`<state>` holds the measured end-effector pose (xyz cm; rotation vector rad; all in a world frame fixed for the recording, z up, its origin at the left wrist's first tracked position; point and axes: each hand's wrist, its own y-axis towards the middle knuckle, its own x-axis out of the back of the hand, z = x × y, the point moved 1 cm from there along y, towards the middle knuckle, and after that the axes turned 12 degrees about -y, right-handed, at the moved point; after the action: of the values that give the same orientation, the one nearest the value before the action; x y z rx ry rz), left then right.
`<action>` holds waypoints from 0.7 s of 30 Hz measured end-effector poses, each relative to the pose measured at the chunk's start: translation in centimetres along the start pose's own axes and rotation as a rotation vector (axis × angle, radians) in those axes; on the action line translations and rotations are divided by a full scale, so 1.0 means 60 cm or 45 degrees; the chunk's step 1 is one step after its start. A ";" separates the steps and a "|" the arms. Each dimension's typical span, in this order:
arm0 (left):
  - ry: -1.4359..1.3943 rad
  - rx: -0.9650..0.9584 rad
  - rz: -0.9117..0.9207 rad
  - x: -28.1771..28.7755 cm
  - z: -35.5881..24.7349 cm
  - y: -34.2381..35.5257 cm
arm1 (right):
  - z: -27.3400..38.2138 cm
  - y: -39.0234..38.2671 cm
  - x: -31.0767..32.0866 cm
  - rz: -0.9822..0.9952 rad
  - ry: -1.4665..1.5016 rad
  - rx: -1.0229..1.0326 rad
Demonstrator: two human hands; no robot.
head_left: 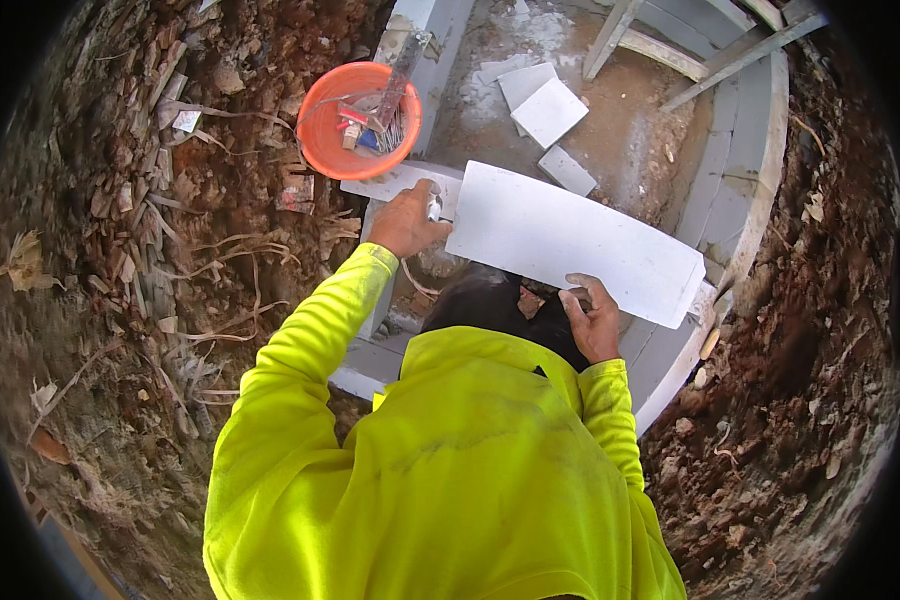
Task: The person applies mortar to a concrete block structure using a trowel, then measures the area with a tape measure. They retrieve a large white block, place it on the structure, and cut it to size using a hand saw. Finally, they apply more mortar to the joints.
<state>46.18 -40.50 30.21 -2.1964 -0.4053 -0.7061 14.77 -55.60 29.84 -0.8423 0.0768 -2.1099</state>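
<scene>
From the wearer's head, the wide fisheye view faces steeply down, nearest to the bright yellow-green long-sleeved fabric top (pixel 460 470), which fills the lower middle; the long white rectangular slab (pixel 576 240) lies farther off, above centre, and straight edges bend toward the rim.

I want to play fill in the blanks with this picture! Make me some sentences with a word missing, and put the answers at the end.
1. The bucket is coloured ____.
2. The person's left hand is closer to the bucket than the ____ hand is.
3. The long block in front of the person is coloured ____.
4. In the picture, the bucket is to the ____ of the long block.

Missing words: orange; right; white; left.
</scene>
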 end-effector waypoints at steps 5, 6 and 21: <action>0.097 -0.074 -0.426 0.093 0.099 0.129 | -0.169 -0.109 0.093 -0.211 -0.160 -0.261; 0.192 -0.264 -0.613 0.104 0.145 0.152 | -0.182 -0.127 0.122 -0.242 -0.187 -0.324; 0.383 -0.140 -0.611 -0.082 0.087 0.097 | -0.182 -0.451 0.192 -1.001 -0.503 -1.009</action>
<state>47.00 -40.61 21.02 -2.0610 -0.7606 -1.3246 -15.14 -49.13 36.68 -2.0052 0.4546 -2.5909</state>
